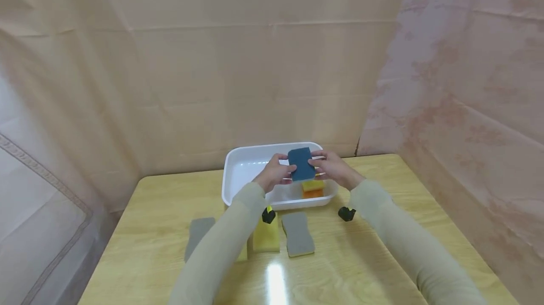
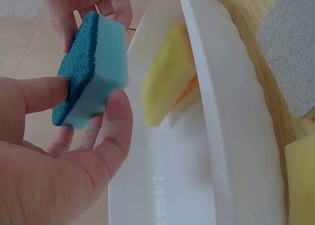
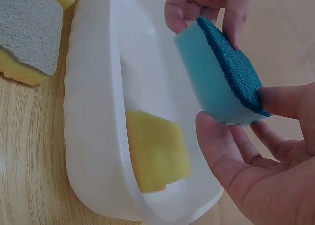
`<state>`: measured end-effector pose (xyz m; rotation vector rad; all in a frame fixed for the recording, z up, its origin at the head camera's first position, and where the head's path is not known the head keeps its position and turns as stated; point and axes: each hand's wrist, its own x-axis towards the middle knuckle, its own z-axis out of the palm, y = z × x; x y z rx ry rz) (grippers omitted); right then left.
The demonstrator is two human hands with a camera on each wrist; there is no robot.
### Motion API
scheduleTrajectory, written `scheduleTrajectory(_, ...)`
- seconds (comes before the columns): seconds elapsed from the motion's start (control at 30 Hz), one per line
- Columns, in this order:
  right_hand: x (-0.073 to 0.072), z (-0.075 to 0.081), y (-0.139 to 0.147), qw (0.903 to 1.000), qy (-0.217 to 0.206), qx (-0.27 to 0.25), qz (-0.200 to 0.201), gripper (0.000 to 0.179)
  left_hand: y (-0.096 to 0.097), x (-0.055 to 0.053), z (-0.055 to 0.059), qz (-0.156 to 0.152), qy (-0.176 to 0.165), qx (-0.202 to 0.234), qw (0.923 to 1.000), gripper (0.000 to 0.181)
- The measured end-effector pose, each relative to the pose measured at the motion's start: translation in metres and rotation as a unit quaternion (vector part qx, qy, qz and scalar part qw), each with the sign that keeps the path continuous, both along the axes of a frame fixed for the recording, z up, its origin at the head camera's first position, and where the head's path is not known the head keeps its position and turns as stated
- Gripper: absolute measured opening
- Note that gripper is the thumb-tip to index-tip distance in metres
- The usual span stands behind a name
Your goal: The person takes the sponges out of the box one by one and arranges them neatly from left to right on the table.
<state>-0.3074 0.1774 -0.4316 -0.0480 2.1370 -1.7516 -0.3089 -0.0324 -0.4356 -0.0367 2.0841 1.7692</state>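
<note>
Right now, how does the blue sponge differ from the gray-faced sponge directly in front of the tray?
The blue sponge is held up in the left hand and right hand; the gray-faced sponge lies on the table.
The blue sponge has straight sides; the gray-faced sponge has curving ones.
The blue sponge is dark and light blue, the gray-faced sponge gray and yellow.
Both have two layers.

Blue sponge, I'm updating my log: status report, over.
Left hand, right hand: both pinching blue sponge. Sponge held clear of white tray. No obstruction seen; yellow sponge in tray's right half.
</note>
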Motion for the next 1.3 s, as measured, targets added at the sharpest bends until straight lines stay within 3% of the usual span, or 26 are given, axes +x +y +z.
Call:
scheduleTrajectory(0.7,0.003,0.002,0.010,0.9997,0.006,-0.019,-0.016,0.055,0.006,-0.001,0.005,-0.017,0.017,0.010,0.9997,0.056)
scheduleTrajectory(1.07,0.014,0.005,0.016,0.9994,0.024,-0.021,-0.013,0.055,0.011,0.012,0.001,-0.016,0.042,0.055,0.9975,0.051)
scheduleTrajectory(1.3,0.021,0.002,0.020,0.9984,0.045,-0.029,-0.017,0.057,0.014,0.020,0.002,-0.015,0.047,0.061,0.9969,0.049)
